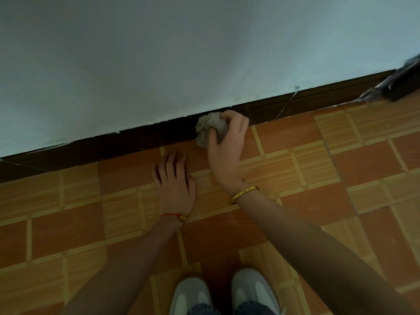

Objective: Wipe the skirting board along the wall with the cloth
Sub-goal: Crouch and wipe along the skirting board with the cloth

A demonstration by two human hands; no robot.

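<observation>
Two grey shoes [223, 292] stand on the tiled floor [318, 155] below both arms; the left hand [175, 181] lies flat on the tiles, fingers straight, just left of and below the right hand [227, 146], which grips the crumpled cloth [210, 128] against the dark skirting board [136, 139] under the wall [181, 53].

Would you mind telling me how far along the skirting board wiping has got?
Done: cannot tell; no stretch of the dark skirting board looks plainly cleaner than the rest.
In hand: the right hand grips the crumpled cloth against the board mid-wall, while the left hand rests flat on the tiled floor.
Left: likely the board on either side, including a pale streak to the right.
</observation>
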